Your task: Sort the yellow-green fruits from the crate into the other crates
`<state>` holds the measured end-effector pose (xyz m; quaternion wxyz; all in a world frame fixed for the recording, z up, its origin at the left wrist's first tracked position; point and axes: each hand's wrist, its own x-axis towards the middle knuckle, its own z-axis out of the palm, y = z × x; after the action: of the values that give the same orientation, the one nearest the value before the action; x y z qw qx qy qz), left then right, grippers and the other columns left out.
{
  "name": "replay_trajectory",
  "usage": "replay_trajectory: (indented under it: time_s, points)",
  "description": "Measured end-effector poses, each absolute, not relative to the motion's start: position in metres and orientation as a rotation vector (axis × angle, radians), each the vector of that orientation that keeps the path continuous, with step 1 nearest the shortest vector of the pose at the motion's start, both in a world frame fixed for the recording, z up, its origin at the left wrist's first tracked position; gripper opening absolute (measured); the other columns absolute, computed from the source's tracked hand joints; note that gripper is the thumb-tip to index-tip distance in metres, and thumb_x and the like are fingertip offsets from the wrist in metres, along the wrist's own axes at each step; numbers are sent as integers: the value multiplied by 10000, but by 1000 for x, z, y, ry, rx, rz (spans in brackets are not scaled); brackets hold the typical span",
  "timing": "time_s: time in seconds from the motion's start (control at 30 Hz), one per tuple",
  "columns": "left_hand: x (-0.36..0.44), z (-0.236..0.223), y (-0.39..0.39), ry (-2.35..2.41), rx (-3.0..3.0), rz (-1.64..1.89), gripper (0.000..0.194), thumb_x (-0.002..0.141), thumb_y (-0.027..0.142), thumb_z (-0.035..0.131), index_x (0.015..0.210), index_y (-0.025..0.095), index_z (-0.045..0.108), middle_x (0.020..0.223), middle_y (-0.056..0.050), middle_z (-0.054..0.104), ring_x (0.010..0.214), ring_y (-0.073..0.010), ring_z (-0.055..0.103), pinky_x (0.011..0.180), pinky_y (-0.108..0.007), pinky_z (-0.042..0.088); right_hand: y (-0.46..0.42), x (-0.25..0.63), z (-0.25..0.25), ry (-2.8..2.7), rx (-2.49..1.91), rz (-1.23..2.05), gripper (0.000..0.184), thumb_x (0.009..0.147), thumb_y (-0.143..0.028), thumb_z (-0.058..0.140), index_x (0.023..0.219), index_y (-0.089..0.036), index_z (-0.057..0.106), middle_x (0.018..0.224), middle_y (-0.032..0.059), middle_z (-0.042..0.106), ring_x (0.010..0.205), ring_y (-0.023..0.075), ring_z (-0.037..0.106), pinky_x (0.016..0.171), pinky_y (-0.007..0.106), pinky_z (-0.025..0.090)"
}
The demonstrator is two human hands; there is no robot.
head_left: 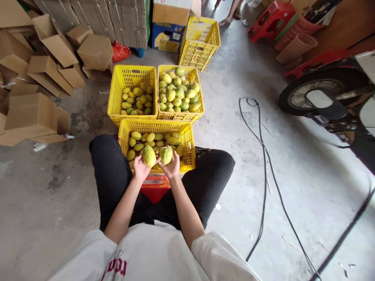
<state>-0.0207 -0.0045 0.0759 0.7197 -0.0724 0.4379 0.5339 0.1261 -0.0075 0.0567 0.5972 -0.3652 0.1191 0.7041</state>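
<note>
My left hand (141,169) is wrapped round a yellow-green oval fruit (149,156) that looks like a small papaya. A second, greener papaya (166,155) sits in my right hand (172,167), close beside the first. Both are held above the front yellow crate (191,146), which stands between my knees and contains several similar fruits. Behind it, touching side by side, are the back left yellow crate (115,91), partly filled, and the back right yellow crate (178,115), heaped higher with green and yellow fruits. My fingertips are partly hidden by the fruits.
Open cardboard boxes (32,113) crowd the left. Farther back stand another yellow crate (202,48) and a blue carton (166,36). A red stool (152,191) is under me. Black cable (265,150) lies on the right floor near a motorbike wheel (313,91). Another person's feet (230,19) show behind.
</note>
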Motion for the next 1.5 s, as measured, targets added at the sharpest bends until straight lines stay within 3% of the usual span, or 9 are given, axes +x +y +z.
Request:
replay_trajectory:
  time_s: [0.13, 0.27, 0.4, 0.7, 0.87, 0.97, 1.1, 1.3, 1.5]
  points:
    - [-26, 74, -4, 995, -133, 1255, 449, 1066, 235, 704, 1496, 256, 832, 1438, -130, 946, 1612, -392, 838, 1348, -572, 701, -7, 126, 56, 242, -789, 1621, 407, 1029, -338, 683, 1420, -338, 797, 1278, 86, 939, 1393, 375, 918, 1085, 627, 831]
    - [-32, 70, -2, 1066, -99, 1252, 207, 1103, 154, 742, 1239, 258, 858, 1328, -98, 956, 1537, -319, 870, 1304, -433, 713, -8, 121, 57, 201, -792, 1617, 470, 959, -306, 757, 1427, -353, 774, 1291, 78, 938, 1484, 406, 892, 1199, 747, 780]
    - [-37, 64, 0, 1095, -93, 1218, 258, 1114, 88, 711, 1223, 263, 866, 1167, -54, 953, 1258, -230, 930, 1151, -325, 745, -9, 119, 58, 183, -835, 1661, 426, 991, -286, 771, 1413, -342, 761, 1208, 54, 926, 1438, 373, 912, 1180, 662, 807]
    - [-53, 53, -4, 1066, -7, 1209, 546, 1002, 145, 886, 1534, 266, 866, 1203, -55, 962, 1184, -229, 945, 1141, -297, 714, -14, 119, 31, -91, -763, 1829, 586, 791, -353, 1043, 1267, -345, 703, 1092, 12, 853, 1360, 392, 914, 999, 537, 851]
    - [-57, 54, -5, 1068, -21, 1184, 311, 1073, 155, 807, 1363, 250, 868, 1084, -45, 938, 905, -207, 922, 985, -340, 796, -16, 118, 20, -144, -687, 1834, 686, 738, -362, 1133, 1262, -371, 690, 1130, -11, 856, 1263, 354, 912, 911, 463, 835]
    - [-57, 57, -4, 1078, -53, 1074, 188, 1156, 269, 750, 1302, 224, 859, 1024, -77, 919, 911, -263, 942, 974, -424, 840, -16, 118, 18, -105, -691, 1853, 567, 825, -327, 1056, 1255, -372, 690, 1183, 0, 887, 1230, 332, 915, 881, 431, 822]
    - [-54, 62, -2, 1043, -136, 1103, 346, 1216, 444, 642, 1374, 219, 854, 1026, -123, 923, 1029, -342, 966, 1012, -498, 844, -13, 120, 19, 15, -716, 1827, 351, 979, -435, 902, 1270, -345, 728, 1254, 58, 928, 1316, 371, 914, 994, 549, 845]
    - [-40, 63, 0, 970, -144, 1223, 405, 1144, 373, 679, 1488, 217, 823, 1228, -142, 963, 1287, -372, 957, 1209, -533, 774, -10, 127, 28, 111, -717, 1774, 409, 1003, -395, 809, 1404, -318, 780, 1307, 104, 952, 1474, 409, 887, 1217, 713, 792]
    - [-25, 59, -5, 1029, -129, 1099, 262, 1228, 395, 681, 1377, 235, 827, 1102, -103, 931, 1081, -277, 956, 822, -318, 735, -12, 130, 29, 190, -757, 1734, 397, 996, -363, 906, 1373, -314, 791, 1048, 45, 897, 1337, 366, 928, 1086, 569, 857]
